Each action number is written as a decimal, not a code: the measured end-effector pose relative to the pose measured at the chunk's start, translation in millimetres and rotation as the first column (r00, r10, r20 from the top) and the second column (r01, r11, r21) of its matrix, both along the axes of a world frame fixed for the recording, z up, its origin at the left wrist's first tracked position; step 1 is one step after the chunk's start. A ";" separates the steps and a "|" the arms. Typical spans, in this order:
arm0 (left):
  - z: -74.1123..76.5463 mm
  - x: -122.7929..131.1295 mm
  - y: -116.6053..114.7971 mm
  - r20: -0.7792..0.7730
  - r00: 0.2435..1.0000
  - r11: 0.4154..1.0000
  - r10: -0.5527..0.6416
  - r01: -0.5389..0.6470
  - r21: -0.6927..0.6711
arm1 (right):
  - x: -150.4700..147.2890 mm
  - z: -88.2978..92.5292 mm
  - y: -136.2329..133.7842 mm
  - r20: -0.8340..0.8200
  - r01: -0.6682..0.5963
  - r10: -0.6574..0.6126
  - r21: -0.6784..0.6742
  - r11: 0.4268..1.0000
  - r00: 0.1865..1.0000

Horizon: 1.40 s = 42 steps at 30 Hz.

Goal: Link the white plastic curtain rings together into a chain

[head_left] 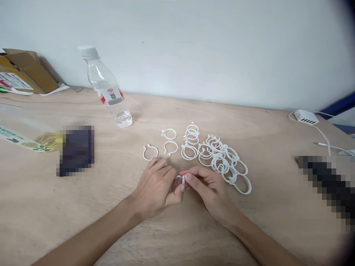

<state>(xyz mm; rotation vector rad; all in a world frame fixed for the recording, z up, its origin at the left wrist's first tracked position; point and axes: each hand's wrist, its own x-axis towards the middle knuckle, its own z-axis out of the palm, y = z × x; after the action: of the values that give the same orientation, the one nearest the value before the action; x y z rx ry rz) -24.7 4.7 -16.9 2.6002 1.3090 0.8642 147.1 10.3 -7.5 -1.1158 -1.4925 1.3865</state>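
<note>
My left hand [158,184] and my right hand [206,186] meet over the wooden table [83,207], fingers curled in a pinch around one small white plastic ring [181,180]. Most of that ring is hidden by my fingers. Just beyond my right hand lies a linked pile of several white rings [222,159]. Three separate white rings [169,142] lie beyond my left hand, apart from the pile.
A clear water bottle [107,88] with a white cap stands at the back left. A blurred dark object [76,149] and a clear packet [24,136] lie at the left. A cardboard box [23,70] sits far left. A white charger with cable [306,117] is at the right.
</note>
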 end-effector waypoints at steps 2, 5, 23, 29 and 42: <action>3.3 -6.0 3.5 0.027 0.999 0.998 0.045 -0.044 -0.039 | 0.0 -0.9 -0.9 0.010 0.020 -0.020 0.040 0.999 1.000; 10.2 -23.0 13.4 0.043 0.961 0.962 0.274 -0.273 -0.027 | -1.2 -1.1 -4.0 0.069 -0.011 0.000 0.156 0.988 0.998; 9.9 -28.6 13.4 -0.054 0.998 0.988 -0.021 0.029 0.153 | -8.5 -5.6 1.3 0.019 0.248 -0.248 0.034 0.968 0.968; 8.2 -18.8 4.3 0.180 0.977 0.974 -0.114 0.074 0.214 | -7.6 -3.5 0.6 0.091 0.197 -0.203 0.070 0.978 0.975; 9.9 -16.1 4.6 0.130 0.984 0.989 -0.123 0.112 0.094 | -6.1 -2.7 -4.0 0.006 0.066 -0.067 0.133 0.989 0.998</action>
<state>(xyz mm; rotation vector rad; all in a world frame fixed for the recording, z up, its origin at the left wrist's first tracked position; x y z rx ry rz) -40.8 9.2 -7.1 2.5986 1.0949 1.0778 141.0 6.2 -10.2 -1.0806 -1.5185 1.2192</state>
